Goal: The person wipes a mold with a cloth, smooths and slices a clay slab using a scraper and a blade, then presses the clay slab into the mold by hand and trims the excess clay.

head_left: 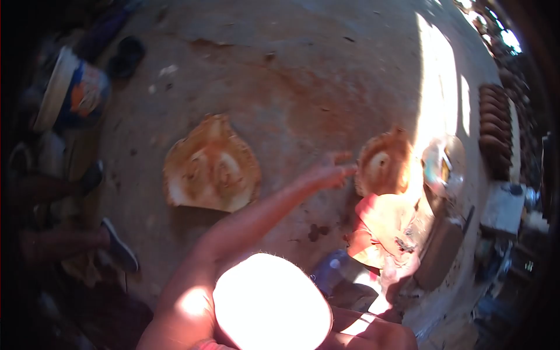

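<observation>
My left hand [333, 170] reaches across to the right, its fingers stretched out and apart. The fingertips come close to the left rim of a brown, shell-shaped mould [379, 160] on the floor; whether they touch it I cannot tell. Nearer my body, in bright sun, my right hand [399, 268] grips the lower edge of a reddish-orange, clay-like piece [379, 221]. Glare and blur hide part of those fingers. A second mould [213, 166], with two rounded hollows and a straight near edge, lies to the left.
A clear round basin [452, 169] stands beside the right mould. A dark brown block [440, 254] lies nearer me. Stacked brown pieces [494, 125] line the right side. At left are a blue-and-white bucket [81, 93] and another person's shoe [121, 248]. An overexposed white shape [271, 303] fills the foreground.
</observation>
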{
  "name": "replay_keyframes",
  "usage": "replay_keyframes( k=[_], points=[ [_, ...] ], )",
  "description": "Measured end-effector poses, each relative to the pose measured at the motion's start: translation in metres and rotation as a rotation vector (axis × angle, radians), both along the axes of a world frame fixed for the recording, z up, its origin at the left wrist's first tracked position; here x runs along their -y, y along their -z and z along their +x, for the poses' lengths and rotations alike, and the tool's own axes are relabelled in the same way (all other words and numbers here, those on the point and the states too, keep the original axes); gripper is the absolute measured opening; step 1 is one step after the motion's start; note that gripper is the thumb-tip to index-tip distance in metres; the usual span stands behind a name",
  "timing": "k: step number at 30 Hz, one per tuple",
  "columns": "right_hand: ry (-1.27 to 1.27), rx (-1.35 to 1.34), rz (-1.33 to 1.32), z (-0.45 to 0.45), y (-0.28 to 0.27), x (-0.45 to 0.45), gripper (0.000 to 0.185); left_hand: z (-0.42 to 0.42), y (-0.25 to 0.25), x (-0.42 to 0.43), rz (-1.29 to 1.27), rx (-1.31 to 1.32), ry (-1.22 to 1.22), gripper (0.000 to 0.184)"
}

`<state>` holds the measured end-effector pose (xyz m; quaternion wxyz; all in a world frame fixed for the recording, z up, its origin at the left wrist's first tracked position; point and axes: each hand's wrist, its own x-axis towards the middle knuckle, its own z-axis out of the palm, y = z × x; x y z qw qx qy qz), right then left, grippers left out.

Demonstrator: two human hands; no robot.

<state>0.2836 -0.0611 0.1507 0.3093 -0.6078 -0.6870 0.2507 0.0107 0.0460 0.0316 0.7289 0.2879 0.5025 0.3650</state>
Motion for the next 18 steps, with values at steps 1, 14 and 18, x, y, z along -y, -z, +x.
replay_keyframes(
  k=[1,14,18],
  points=[
    [-0.047,-0.002,-0.001,-0.008,-0.001,-0.003,0.036,-0.041,-0.001,0.0,0.143,-0.124,-0.149,0.065],
    [-0.677,-0.049,-0.02,-0.145,-0.012,-0.041,0.044,-0.31,0.086,0.256,0.139,-0.734,-0.699,0.059],
    [-0.803,-0.03,0.086,-0.193,-0.011,-0.046,0.044,-0.253,0.074,0.223,0.11,-0.652,-0.867,0.053]
  ],
)
